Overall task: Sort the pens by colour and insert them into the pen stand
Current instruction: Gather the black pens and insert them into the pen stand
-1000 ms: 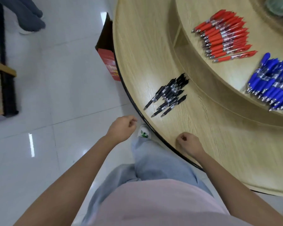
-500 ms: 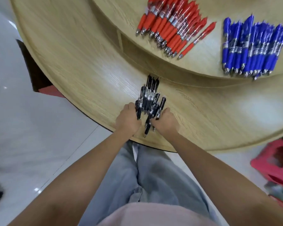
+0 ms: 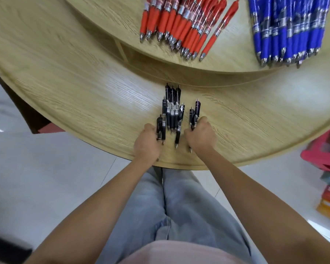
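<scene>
Head camera, looking down past the person's forearms and jeans to the near edge of a round wooden table [image 3: 84, 103]. The black pens [image 3: 171, 109] lie on the lower level, straight ahead and close to the edge, points toward the person. A second ago both fists were empty at the rim and the black pens lay untouched; half a second ago the hands closed in on either side of the pile. Now the pile is split. The left hand [image 3: 147, 144] has its fingers curled around a couple of pens at the left side. The right hand [image 3: 200, 138] is closed on a small bunch at the right, a pen tip poking out below the fist. The rest lie loose between the hands. On the raised upper tier [image 3: 118, 21], farther away, the red pens [image 3: 181, 25] sit in a group in the middle and the blue pens [image 3: 290, 29] in a group to the right, so sorting by colour looks done. No pen stand is in view. Gathering the black pens for insertion appears to be just starting.
</scene>
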Motion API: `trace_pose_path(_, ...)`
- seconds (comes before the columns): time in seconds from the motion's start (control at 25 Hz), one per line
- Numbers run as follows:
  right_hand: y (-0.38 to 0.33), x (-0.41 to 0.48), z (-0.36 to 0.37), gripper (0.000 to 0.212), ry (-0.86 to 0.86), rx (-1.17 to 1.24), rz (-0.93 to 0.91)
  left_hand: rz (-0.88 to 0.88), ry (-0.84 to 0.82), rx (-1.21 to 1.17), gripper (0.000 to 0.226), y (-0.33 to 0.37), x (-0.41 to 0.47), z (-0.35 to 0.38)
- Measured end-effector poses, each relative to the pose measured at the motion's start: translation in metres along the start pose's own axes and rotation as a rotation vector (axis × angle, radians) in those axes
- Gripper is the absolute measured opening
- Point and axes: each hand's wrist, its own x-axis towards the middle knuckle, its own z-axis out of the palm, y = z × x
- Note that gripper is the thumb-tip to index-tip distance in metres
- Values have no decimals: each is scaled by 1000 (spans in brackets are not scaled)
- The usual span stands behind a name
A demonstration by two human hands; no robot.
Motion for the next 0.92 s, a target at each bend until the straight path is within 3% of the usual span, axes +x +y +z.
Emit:
trace_pose_path(0.2,-4,-2,0,34,-16,49,-90,37,126,-38,35,11,5,-8)
trace_pose_path(0.4,-9,-1,10,54,-36,2,-93,99,49,132,59,25,12,-5)
trace_pose_path(0.72,-7,15,0,43,-2,91,-121,87,169,107,51,32,27,-12)
trace_pose_path(0.92,-25,31,-7,54,5,135,-137,75,136,71,61,54,43,-18)
